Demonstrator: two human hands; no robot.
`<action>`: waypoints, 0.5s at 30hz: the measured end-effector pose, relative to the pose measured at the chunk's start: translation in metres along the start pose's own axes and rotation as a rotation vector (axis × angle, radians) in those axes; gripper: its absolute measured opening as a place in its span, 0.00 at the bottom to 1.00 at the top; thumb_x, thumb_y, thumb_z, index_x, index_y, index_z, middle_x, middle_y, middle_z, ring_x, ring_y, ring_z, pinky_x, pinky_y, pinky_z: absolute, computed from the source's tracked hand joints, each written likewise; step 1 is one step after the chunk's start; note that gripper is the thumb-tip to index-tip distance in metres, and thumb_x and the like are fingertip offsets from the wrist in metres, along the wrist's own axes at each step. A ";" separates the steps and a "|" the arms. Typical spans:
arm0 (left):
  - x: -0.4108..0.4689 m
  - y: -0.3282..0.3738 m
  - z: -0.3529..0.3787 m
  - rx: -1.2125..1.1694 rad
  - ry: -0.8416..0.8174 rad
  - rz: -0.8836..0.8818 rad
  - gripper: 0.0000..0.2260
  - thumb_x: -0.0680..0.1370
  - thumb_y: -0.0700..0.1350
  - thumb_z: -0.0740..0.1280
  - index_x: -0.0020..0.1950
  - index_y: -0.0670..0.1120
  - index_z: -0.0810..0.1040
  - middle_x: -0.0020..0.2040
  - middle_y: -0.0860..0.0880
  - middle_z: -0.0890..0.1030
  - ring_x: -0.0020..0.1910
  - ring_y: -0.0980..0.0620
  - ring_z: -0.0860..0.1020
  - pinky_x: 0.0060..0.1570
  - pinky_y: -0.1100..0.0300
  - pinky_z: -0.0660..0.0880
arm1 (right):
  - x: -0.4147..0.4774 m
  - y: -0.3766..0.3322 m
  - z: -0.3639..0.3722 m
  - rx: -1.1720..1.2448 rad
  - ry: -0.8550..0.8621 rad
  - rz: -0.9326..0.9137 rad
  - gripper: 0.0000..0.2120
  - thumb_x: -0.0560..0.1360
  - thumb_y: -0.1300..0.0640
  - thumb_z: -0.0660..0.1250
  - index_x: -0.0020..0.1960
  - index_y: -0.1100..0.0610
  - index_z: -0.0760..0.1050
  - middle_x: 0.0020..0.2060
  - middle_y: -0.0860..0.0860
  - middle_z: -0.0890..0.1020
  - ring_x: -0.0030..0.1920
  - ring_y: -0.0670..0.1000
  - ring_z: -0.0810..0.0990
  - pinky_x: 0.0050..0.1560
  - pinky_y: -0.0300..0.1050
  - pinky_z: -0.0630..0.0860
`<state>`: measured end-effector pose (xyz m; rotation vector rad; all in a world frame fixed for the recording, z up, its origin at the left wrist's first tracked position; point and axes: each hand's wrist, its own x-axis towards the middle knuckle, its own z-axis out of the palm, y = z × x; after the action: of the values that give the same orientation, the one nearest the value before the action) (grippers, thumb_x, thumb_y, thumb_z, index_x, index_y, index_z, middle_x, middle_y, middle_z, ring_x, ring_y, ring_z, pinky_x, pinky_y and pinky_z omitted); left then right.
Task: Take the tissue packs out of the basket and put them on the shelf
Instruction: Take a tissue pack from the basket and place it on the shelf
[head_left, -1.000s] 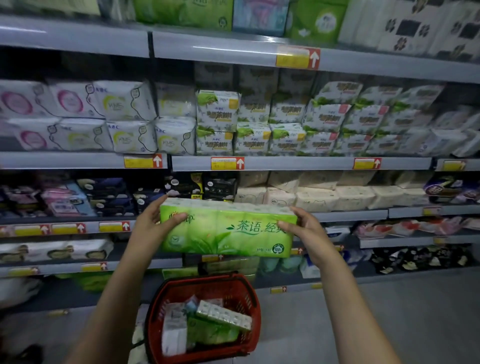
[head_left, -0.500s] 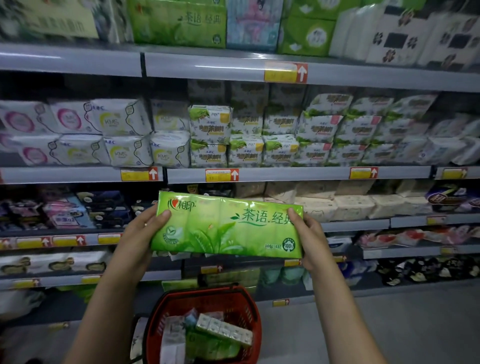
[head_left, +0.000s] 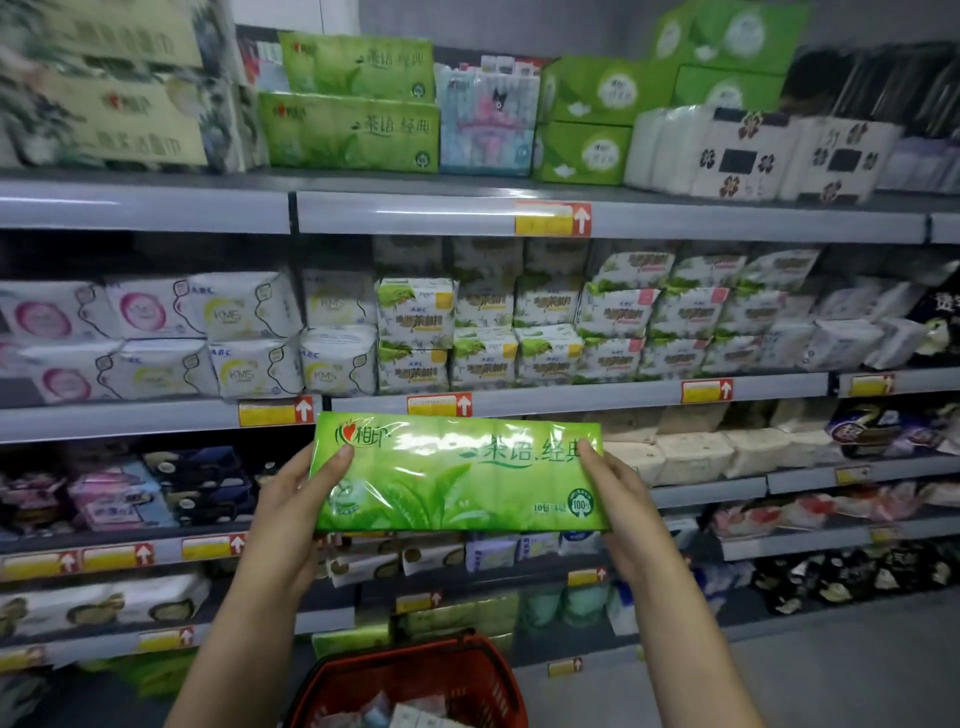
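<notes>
Tissue pack (head_left: 457, 473) hangs above the basket (head_left: 415, 670), left hand (head_left: 291, 499) and right hand (head_left: 623, 499) each gripping a short end, fingers (head_left: 337, 457) curled round it. It is best raised flat, then slid onto the matching green packs (head_left: 353, 130) on the top shelf (head_left: 415, 213). Its long axis runs level, left to right, with the printed face toward the person.

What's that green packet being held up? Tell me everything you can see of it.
The green tissue pack is a long, flat bundle in glossy plastic wrap, printed with leaves, Chinese lettering and a round 100% mark. It is held roughly level, face toward the camera, above the red basket. The left hand grips one end and the right hand the other, thumbs on the front.
</notes>
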<state>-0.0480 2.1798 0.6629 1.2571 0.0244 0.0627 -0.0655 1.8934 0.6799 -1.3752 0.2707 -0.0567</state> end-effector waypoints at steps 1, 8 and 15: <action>0.001 0.003 0.001 -0.006 -0.013 0.007 0.36 0.57 0.67 0.77 0.61 0.53 0.80 0.60 0.49 0.82 0.64 0.43 0.76 0.67 0.36 0.65 | -0.001 -0.002 0.002 0.003 -0.005 0.001 0.32 0.73 0.41 0.65 0.72 0.53 0.63 0.60 0.44 0.72 0.60 0.47 0.68 0.65 0.52 0.63; 0.017 0.018 0.005 -0.072 0.051 0.050 0.43 0.58 0.65 0.78 0.69 0.49 0.73 0.66 0.49 0.77 0.67 0.47 0.73 0.69 0.39 0.62 | -0.001 -0.023 0.014 0.056 0.000 -0.039 0.34 0.71 0.39 0.66 0.72 0.50 0.63 0.70 0.50 0.68 0.68 0.53 0.67 0.68 0.55 0.61; 0.027 0.045 0.017 -0.116 0.090 0.117 0.46 0.60 0.63 0.77 0.73 0.47 0.67 0.72 0.51 0.71 0.70 0.51 0.68 0.73 0.44 0.57 | 0.008 -0.050 0.024 0.121 0.005 -0.136 0.35 0.69 0.41 0.68 0.72 0.50 0.64 0.71 0.48 0.67 0.70 0.51 0.65 0.70 0.54 0.61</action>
<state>-0.0214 2.1795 0.7114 1.1383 0.0242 0.2191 -0.0462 1.9046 0.7309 -1.2715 0.1746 -0.1871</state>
